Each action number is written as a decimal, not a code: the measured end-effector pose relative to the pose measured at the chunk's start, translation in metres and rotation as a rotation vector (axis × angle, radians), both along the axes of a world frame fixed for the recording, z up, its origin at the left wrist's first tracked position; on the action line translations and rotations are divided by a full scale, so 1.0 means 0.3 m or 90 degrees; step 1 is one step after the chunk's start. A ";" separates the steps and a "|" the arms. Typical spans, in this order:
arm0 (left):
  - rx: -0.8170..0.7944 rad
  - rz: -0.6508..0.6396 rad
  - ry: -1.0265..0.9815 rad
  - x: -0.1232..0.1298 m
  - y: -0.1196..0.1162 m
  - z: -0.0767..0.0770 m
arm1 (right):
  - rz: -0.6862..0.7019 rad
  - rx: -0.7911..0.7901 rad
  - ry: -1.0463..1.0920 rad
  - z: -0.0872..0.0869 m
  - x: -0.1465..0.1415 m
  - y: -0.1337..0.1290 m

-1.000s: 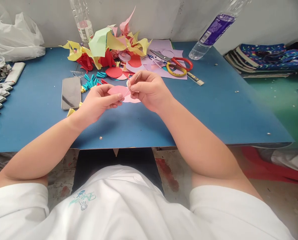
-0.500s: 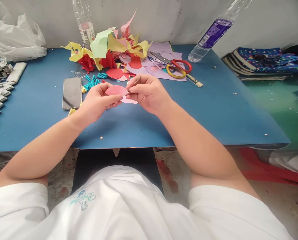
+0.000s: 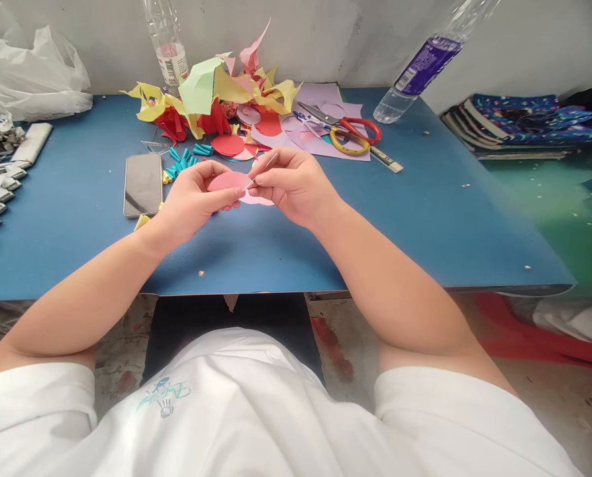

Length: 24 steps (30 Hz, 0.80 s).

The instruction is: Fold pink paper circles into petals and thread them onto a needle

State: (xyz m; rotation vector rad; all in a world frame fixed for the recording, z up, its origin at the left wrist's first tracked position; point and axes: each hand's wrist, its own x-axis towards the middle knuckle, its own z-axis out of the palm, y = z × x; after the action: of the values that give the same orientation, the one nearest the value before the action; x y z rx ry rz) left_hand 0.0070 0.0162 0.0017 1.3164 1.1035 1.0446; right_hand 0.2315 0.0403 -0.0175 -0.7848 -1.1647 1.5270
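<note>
My left hand [image 3: 194, 199] pinches a piece of pink paper [image 3: 228, 180] with rounded edges, held up over the blue table. Close on its right, my right hand [image 3: 293, 185] has its thumb and fingers closed on a thin stick [image 3: 261, 172], whose lower end meets the paper near my left thumb. Part of the paper is hidden behind my fingers. Behind my hands lie red paper circles [image 3: 228, 145] and small rolled blue paper pieces [image 3: 181, 161].
A phone [image 3: 144, 187] lies left of my left hand. Crumpled coloured paper [image 3: 199, 86], scissors [image 3: 360, 131] and a cutter [image 3: 386, 159] are farther back. Two bottles [image 3: 173, 63] [image 3: 428, 65] stand by the wall, one tilted. A white bag [image 3: 38, 73] is at the back left.
The thin stick has shifted slightly between my fingers, and its lower end no longer shows below my left thumb. Both hands otherwise hold nearly the same place.
</note>
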 end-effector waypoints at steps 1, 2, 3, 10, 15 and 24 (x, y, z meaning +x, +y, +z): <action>0.002 0.001 0.002 -0.001 0.000 0.000 | 0.000 0.002 0.001 -0.001 0.000 0.000; 0.003 0.001 0.005 -0.002 0.000 0.000 | 0.001 0.004 0.003 -0.002 0.000 -0.001; 0.003 0.000 0.008 -0.002 -0.001 0.000 | 0.004 0.006 0.004 -0.002 0.000 -0.001; -0.005 -0.008 0.016 -0.001 -0.001 0.005 | 0.005 0.004 0.014 -0.002 -0.005 -0.004; -0.014 0.002 0.019 -0.001 0.000 0.005 | -0.006 -0.005 0.016 -0.002 -0.010 -0.005; -0.016 0.001 0.013 -0.012 0.015 -0.014 | 0.002 -0.015 0.009 -0.009 -0.009 0.001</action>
State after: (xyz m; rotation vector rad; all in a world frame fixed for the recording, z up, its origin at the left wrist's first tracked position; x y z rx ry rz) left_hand 0.0034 0.0207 -0.0027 1.3090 1.1292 1.0171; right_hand 0.2286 0.0405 -0.0201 -0.7874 -1.1399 1.5485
